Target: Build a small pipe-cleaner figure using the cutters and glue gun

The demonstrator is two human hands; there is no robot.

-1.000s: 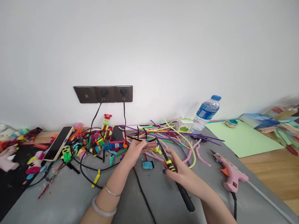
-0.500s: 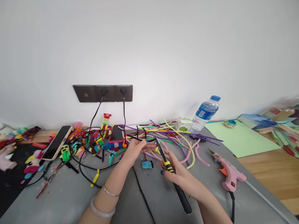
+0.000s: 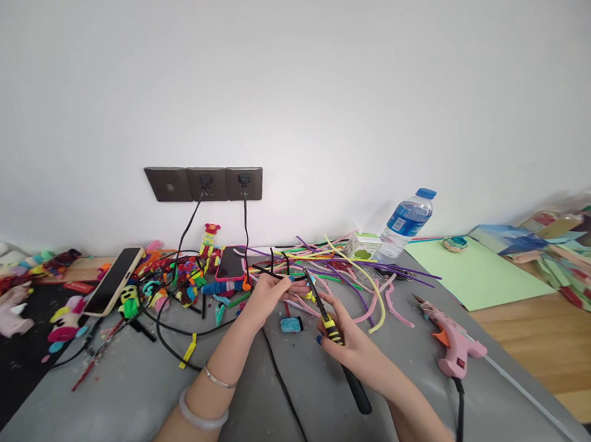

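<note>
My left hand (image 3: 274,293) pinches a black pipe cleaner (image 3: 268,271) between thumb and fingers near the middle of the table. In my right hand (image 3: 346,327) is a pair of long-nosed pliers (image 3: 358,390) with black and yellow handles, its jaws pointing up and away beside my left fingertips. Whether the jaws touch the pipe cleaner is too small to tell. Just below my hands lies a small light-blue fuzzy piece (image 3: 290,324) with black at one end. Behind them spreads a pile of coloured pipe cleaners (image 3: 343,267).
A pink glue gun (image 3: 456,341) lies at right, near a light-green sheet (image 3: 477,275). A water bottle (image 3: 406,221) and small box (image 3: 364,245) stand at the back. At left are a phone (image 3: 114,282), fuzzy figures (image 3: 129,302) and black cables (image 3: 283,383).
The pliers in my right hand have shifted slightly, their handle end moving up and left. My left hand stays almost where it was, still pinching the black pipe cleaner.
</note>
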